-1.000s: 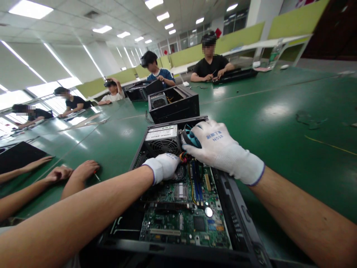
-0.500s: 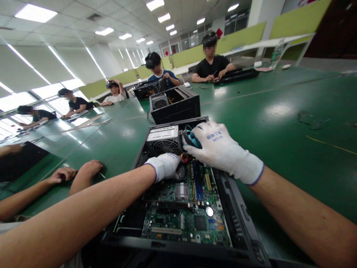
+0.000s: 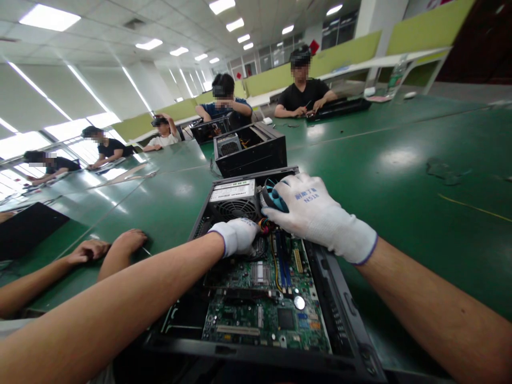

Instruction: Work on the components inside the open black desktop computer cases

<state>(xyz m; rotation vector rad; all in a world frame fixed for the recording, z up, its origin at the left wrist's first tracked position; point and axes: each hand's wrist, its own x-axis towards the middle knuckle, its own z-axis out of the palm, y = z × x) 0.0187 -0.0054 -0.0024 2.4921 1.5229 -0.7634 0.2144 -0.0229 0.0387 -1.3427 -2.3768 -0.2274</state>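
Note:
An open black computer case (image 3: 340, 314) lies in front of me on the green table, its green motherboard (image 3: 272, 309) exposed. My left hand (image 3: 236, 237), in a white glove, is curled inside the case just below the grey power supply (image 3: 234, 200), on what looks like a bundle of cables. My gloved right hand (image 3: 316, 213) rests over a blue-bladed cooler fan (image 3: 274, 198), with the fingers closed on its edge near coloured wires (image 3: 264, 226).
A second open black case (image 3: 250, 149) stands right behind mine. A neighbour's bare forearms and hands (image 3: 100, 250) lie on the table at my left beside a black panel (image 3: 28, 226). Several people sit working across the green table (image 3: 420, 176).
My hands have barely moved. The neighbour's far arm has drawn back off the black panel at the left, and a person across the table has bent lower over a case.

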